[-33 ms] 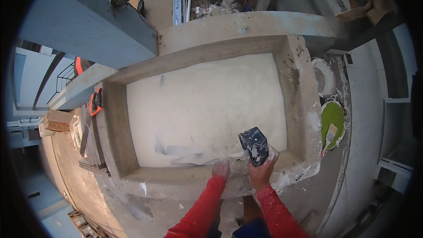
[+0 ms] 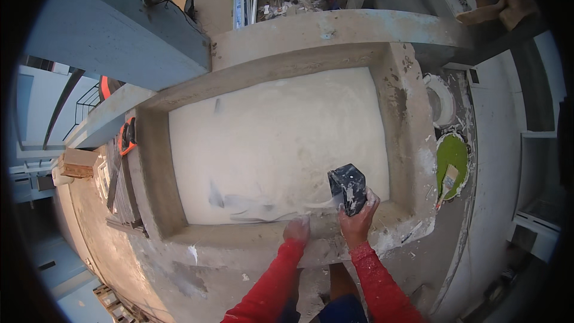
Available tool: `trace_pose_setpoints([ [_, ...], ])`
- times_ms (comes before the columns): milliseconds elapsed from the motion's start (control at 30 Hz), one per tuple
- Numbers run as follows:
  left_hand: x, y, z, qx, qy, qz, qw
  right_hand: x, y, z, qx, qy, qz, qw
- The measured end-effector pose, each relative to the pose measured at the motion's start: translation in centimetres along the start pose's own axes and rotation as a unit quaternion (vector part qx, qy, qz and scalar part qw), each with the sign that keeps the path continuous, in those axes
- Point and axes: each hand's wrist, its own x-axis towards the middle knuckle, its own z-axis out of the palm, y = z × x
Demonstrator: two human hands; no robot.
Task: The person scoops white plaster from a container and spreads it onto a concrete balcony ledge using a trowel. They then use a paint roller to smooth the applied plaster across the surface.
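Observation:
My right hand point(image 2: 359, 221) grips a black angular plastic scoop point(image 2: 348, 188) spattered with white. It is held over the near right part of a concrete basin point(image 2: 156, 170). Inside the basin lies a smooth white layer point(image 2: 269, 137); whether it is liquid or solid I cannot tell. Grey-white ripples and streaks mark its near side, left of the scoop. My left hand point(image 2: 297, 228), dusted white, rests at the basin's near rim with nothing visible in it. Its fingers appear to lie over the edge, partly hidden by the hand itself.
Right of the basin stand a round container of green material point(image 2: 452, 158) with a paintbrush point(image 2: 448, 182) on it and a white ring-shaped item point(image 2: 440, 101). An orange-handled saw point(image 2: 127, 136) and stacked strips point(image 2: 127, 197) lean at the left. A blue-grey pillar point(image 2: 137, 30) rises at the far left corner.
The black scoop has moved slightly away from me and to the right, turning a little in my right hand. My left hand stays at the near rim. The whole view has shifted slightly.

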Motion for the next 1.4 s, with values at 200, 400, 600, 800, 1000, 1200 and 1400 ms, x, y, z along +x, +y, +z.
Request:
trace_pose_setpoints([
  [200, -3.9, 0.1, 3.2, -0.086, 0.121, -0.034, 0.988, 9.8, 11.9, 3.4, -0.259, -0.164, 0.0, 0.952],
  [400, -3.9, 0.8, 2.5, 0.019, 0.145, 0.042, 0.988, 18.2, 17.2, 8.1, -0.335, -0.001, 0.018, 0.942],
  [600, -3.2, 1.7, 3.1, 0.023, 0.162, 0.038, 0.986, 14.8, 17.7, 12.1, 0.373, -0.189, 0.272, 0.867],
  [800, -2.0, 1.2, 2.2, -0.174, 0.101, -0.033, 0.979, 6.2, 6.6, 7.1, 0.31, -0.192, 0.159, 0.917],
  [1000, 4.4, -0.9, 3.0, -0.17, 0.039, 0.056, 0.983, 1.1, 2.9, 2.7, 0.025, -0.126, -0.219, 0.967],
  [1200, 8.3, 2.0, -2.5, -0.182, 0.09, -0.041, 0.978, 8.3, 10.1, 4.7, 0.07, -0.055, 0.091, 0.992],
  [1400, 7.1, -0.4, -0.3, -0.089, 0.004, -0.043, 0.995, 15.2, 18.3, 6.7, -0.312, -0.009, 0.023, 0.95],
])
